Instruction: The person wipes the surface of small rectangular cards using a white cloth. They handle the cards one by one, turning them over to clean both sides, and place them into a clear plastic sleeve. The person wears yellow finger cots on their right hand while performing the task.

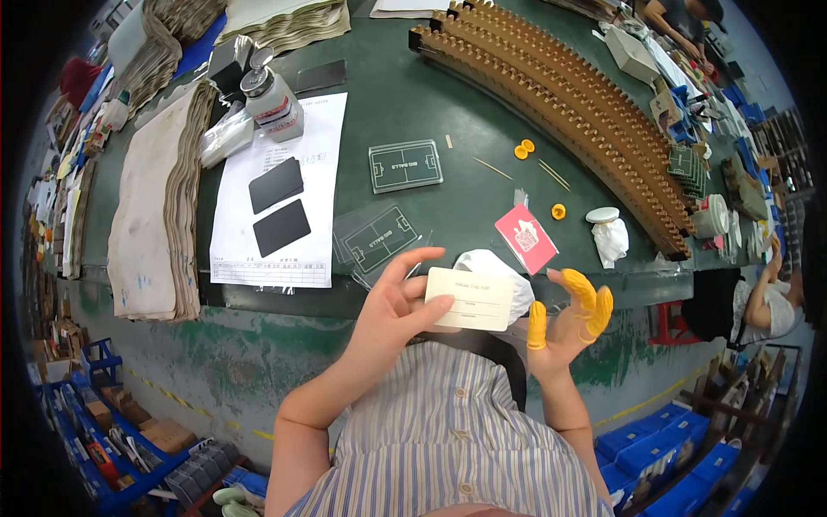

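Note:
My left hand (396, 303) pinches a cream-coloured card (468, 299) by its left end, thumb on top, just over the table's near edge. My right hand (568, 323), with yellow finger cots on its thumb and some fingers, is open beside the card's right end and holds nothing. Partly hidden behind the card is a white cloth (495, 265). A pink-red card with a white pattern (526, 239) lies just beyond my right hand. Clear sleeves with a white pitch outline (379, 239) lie beyond my left hand, and a flat clear-edged case (405, 166) is farther back.
Loose yellow finger cots (524, 149), thin wooden sticks (554, 174) and a cloth-wrapped dabber (609, 237) lie to the right. Long brown notched racks (560, 112) curve behind them. At left are black cards (282, 228) on a printed sheet (301, 250), a pump bottle (274, 103) and stacked paper (159, 207).

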Demonstrator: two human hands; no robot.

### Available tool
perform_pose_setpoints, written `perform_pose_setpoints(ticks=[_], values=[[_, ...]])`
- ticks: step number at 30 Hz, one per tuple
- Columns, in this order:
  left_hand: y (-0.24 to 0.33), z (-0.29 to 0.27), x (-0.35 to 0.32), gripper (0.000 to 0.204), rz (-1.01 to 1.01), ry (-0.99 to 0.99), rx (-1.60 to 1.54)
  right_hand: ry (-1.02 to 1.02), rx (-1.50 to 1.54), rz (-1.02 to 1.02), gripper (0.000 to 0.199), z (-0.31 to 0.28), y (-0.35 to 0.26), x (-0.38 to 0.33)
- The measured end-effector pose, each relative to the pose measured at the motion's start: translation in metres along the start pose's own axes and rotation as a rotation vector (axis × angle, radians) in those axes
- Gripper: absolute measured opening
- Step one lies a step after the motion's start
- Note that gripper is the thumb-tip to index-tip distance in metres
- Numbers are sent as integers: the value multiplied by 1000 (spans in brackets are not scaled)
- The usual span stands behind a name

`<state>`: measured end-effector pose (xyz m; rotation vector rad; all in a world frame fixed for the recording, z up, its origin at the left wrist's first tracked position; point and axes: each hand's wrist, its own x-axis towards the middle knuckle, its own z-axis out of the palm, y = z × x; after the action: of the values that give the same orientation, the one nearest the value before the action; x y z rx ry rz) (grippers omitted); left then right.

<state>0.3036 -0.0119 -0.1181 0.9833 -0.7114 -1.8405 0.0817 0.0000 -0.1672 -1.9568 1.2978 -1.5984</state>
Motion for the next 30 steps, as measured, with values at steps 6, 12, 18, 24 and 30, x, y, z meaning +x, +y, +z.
perform_pose_setpoints(ticks=[6, 12, 18, 24, 30], values=[[-1, -2, 3, 50, -7, -17, 16, 37, 266, 123, 75, 5, 6, -5], [-2, 1, 0, 52, 54, 26, 96, 85, 350, 141, 65, 9, 0, 1], [-6, -3, 0, 55, 190, 127, 52, -73, -221, 127, 37, 11, -6, 12], [-5, -20, -1, 53, 214, 291, -21, -313, -510, 14, 38, 25, -19, 24], [-3, -30, -6, 51, 228, 297, -29, -278, -456, 178, 36, 37, -23, 27]])
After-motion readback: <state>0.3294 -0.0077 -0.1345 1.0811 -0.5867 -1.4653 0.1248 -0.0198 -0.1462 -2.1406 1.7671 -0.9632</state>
